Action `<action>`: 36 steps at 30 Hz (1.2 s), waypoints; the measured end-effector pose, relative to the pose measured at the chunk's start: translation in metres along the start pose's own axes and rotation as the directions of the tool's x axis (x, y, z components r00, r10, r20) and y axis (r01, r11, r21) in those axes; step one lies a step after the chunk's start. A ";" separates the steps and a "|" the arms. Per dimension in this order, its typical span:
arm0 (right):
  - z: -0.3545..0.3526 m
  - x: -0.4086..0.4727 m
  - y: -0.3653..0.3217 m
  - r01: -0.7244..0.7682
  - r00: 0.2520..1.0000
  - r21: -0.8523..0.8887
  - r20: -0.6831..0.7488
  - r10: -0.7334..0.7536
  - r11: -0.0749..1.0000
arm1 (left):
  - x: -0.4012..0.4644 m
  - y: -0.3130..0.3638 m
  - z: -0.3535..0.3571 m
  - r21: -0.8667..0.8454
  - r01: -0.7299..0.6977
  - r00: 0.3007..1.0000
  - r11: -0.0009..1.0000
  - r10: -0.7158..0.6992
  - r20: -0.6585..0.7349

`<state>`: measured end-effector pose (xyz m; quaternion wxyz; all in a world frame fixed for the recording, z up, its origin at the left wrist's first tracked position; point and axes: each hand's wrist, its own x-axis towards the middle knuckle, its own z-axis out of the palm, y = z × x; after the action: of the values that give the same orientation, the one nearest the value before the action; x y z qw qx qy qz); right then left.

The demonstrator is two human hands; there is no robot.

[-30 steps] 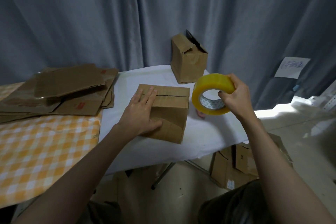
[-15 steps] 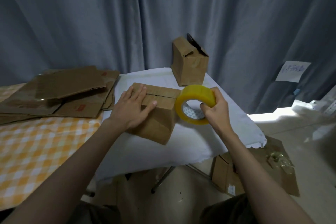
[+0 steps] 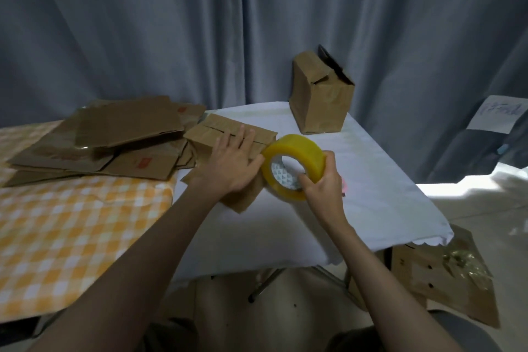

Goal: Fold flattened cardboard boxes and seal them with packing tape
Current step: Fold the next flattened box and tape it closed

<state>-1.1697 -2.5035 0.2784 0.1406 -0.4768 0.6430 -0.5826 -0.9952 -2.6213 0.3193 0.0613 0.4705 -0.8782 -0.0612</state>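
A folded brown cardboard box (image 3: 213, 131) lies on the white-covered table (image 3: 371, 180), its top flaps closed along a seam. My left hand (image 3: 231, 163) presses flat on the box top with straight fingers. My right hand (image 3: 323, 180) grips a yellow roll of packing tape (image 3: 297, 154), held upright against the right side of the box. A stack of flattened cardboard boxes (image 3: 114, 137) lies to the left. A second folded box (image 3: 320, 94) stands at the table's far edge.
A table with an orange checked cloth (image 3: 71, 223) adjoins on the left. Grey curtains (image 3: 200, 23) hang behind. Flat cardboard and crumpled tape (image 3: 445, 271) lie on the floor at the right, by the table legs (image 3: 268, 280).
My right hand has brought the tape roll down and left, up against the box. My left hand stayed flat on the box top. The view shifted, so everything sits farther right.
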 end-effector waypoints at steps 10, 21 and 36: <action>-0.014 -0.005 0.013 0.019 0.997 -0.146 0.082 -0.007 0.989 | 0.001 -0.002 -0.003 0.000 -0.022 1.000 1.000 0.022 0.000; -0.043 0.034 0.035 -0.164 0.983 -0.221 0.047 0.178 0.961 | 0.001 -0.006 -0.003 -0.038 -0.048 0.999 0.998 0.048 -0.006; -0.049 0.082 0.054 -0.333 0.882 -0.518 0.123 0.454 0.788 | 0.014 -0.034 -0.010 -0.149 -0.212 0.977 0.966 0.209 -0.036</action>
<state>-1.2713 -2.5448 0.2757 0.2135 -0.4178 0.8309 -0.2989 -0.9732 -2.6529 0.3246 0.1120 0.3693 -0.9152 -0.1161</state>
